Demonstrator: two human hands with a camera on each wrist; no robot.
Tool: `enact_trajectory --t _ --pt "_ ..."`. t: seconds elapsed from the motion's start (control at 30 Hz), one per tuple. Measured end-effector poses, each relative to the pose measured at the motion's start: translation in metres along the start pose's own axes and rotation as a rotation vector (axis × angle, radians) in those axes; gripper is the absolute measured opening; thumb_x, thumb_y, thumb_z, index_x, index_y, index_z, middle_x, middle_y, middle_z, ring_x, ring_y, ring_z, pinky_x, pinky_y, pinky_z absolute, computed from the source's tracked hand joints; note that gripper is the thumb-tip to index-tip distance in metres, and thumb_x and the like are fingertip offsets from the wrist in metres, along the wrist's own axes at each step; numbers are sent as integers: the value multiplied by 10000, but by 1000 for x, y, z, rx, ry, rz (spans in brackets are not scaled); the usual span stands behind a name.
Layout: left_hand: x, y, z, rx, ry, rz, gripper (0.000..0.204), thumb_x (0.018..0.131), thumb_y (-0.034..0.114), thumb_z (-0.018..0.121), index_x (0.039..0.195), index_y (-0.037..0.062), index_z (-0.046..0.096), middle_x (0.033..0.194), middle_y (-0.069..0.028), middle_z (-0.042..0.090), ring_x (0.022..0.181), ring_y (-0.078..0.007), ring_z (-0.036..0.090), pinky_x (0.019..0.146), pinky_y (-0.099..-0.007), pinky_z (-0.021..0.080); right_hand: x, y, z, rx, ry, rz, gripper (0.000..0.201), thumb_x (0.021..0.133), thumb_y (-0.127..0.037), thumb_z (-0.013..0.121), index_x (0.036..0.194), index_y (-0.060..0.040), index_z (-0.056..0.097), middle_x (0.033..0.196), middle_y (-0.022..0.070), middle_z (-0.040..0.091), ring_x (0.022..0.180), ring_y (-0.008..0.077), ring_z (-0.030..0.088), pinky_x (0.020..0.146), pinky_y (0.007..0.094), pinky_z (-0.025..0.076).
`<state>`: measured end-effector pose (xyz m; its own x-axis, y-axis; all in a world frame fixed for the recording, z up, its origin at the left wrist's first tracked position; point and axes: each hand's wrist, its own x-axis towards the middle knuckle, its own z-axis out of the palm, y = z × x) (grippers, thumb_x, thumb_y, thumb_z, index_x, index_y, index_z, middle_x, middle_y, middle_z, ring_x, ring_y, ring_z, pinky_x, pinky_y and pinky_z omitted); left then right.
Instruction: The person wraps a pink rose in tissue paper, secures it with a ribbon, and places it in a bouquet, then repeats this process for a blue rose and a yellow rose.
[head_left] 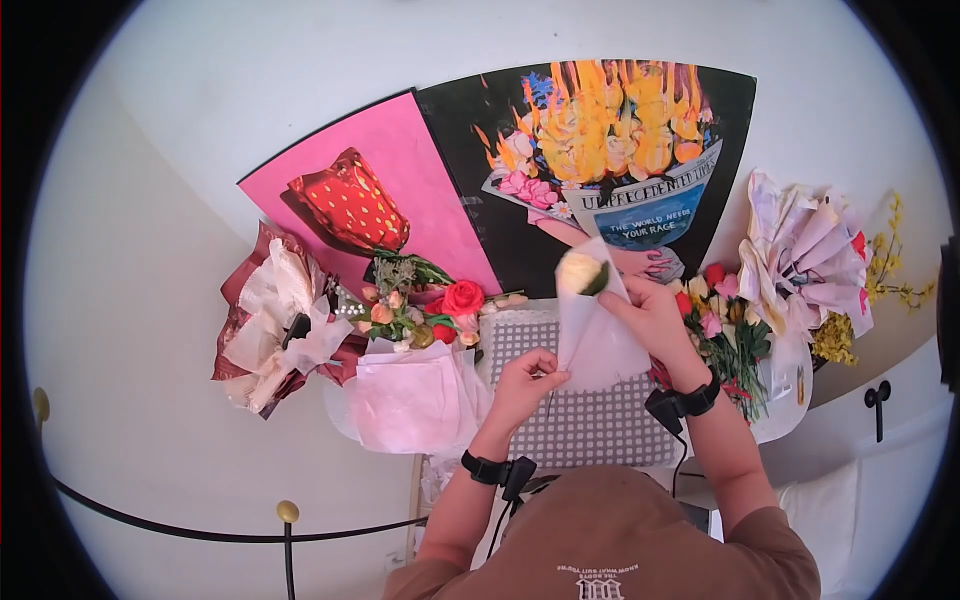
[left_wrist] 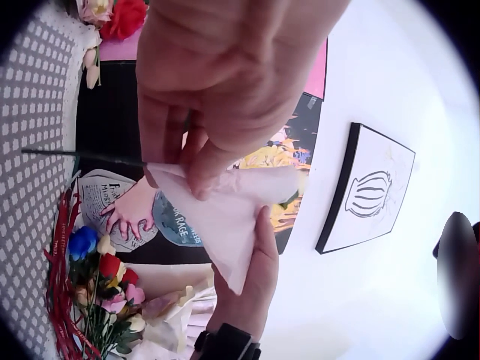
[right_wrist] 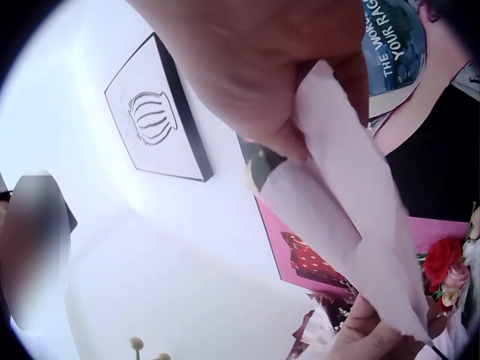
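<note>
A cream rose [head_left: 577, 272] with a green leaf stands partly rolled in a sheet of pale wrapping paper [head_left: 607, 350], held up over the checked cloth. My left hand [head_left: 525, 388] pinches the narrow lower end of the paper between thumb and fingers. From that end the dark stem [left_wrist: 90, 156] sticks out in the left wrist view. Up at the wide end, my right hand [head_left: 648, 315] grips the paper's free edge with thumb and fingers. In the right wrist view the paper's loose flap [right_wrist: 360, 180] stands away from the rolled part, and the bloom is mostly hidden.
A stack of pale paper sheets [head_left: 410, 400] lies left of the checked cloth [head_left: 590, 435]. Loose flowers [head_left: 460, 300] lie behind it, with more flowers [head_left: 735, 340] at the right. Wrapped bouquets [head_left: 275, 340] stand at both sides. Two pictures [head_left: 450, 190] lean at the back.
</note>
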<state>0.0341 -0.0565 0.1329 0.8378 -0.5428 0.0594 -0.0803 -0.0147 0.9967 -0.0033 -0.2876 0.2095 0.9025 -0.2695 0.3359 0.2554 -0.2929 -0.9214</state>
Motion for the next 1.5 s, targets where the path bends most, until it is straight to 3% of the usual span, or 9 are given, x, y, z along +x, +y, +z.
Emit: enact_trajectory --t 0.1,0.3,0.4,0.5,0.57,0.77,1.0,1.17,1.5 --pt "2 -1 -3 -93 -16 22 140 846 8 745 828 39 609 752 32 596 724 -53 543 662 -207 441 -12 -12 -2 388 -72 272 232 916 -206 701 945 24 714 724 22 681 618 68 599 576 259 482" --pt "10 5 -2 -168 80 -18 186 847 10 741 794 51 568 754 33 579 707 -43 520 646 -204 431 -38 -5 1 88 -105 271 233 899 -205 720 930 26 725 722 14 687 614 66 598 562 256 482" --pt "14 2 9 -108 140 -7 212 852 12 737 779 61 545 756 37 568 695 -35 506 634 -204 420 -48 -11 4 -279 -36 95 244 892 -210 727 877 34 719 688 15 674 605 70 599 555 261 486" --pt "18 7 17 -87 182 128 213 859 14 734 786 65 540 755 40 564 695 -30 507 638 -203 416 -55 -4 3 -132 74 128 212 883 -180 738 909 29 710 733 17 681 663 83 624 614 263 502" --pt "19 15 20 -180 158 94 215 869 17 729 797 67 533 758 39 565 702 -31 512 649 -200 414 -56 14 2 390 9 86 250 865 -128 755 1057 14 680 886 23 706 774 109 657 721 273 529" --pt "26 29 38 -317 142 226 207 889 12 713 813 69 529 784 8 592 702 -44 541 642 -194 434 -69 21 25 470 -189 197 497 840 -94 778 1284 -7 571 1080 46 687 900 133 672 822 269 543" --pt "17 31 54 -394 159 190 190 891 7 711 837 58 535 836 -16 610 705 -76 598 605 -234 505 -71 26 45 250 39 186 205 857 -118 759 1000 25 724 803 70 738 734 111 703 652 248 546" --pt "19 13 63 -317 225 192 149 902 21 704 867 41 560 858 -27 627 713 -90 609 577 -248 525 -80 34 37 141 85 179 206 860 -136 753 964 40 729 810 112 748 728 122 713 641 253 546" --pt "37 42 74 -390 -354 -30 170 939 77 650 1096 14 636 1013 -48 667 898 -121 624 790 -279 519 -113 1 2 246 251 236 147 889 -73 722 952 60 723 822 86 744 751 126 709 663 253 555"
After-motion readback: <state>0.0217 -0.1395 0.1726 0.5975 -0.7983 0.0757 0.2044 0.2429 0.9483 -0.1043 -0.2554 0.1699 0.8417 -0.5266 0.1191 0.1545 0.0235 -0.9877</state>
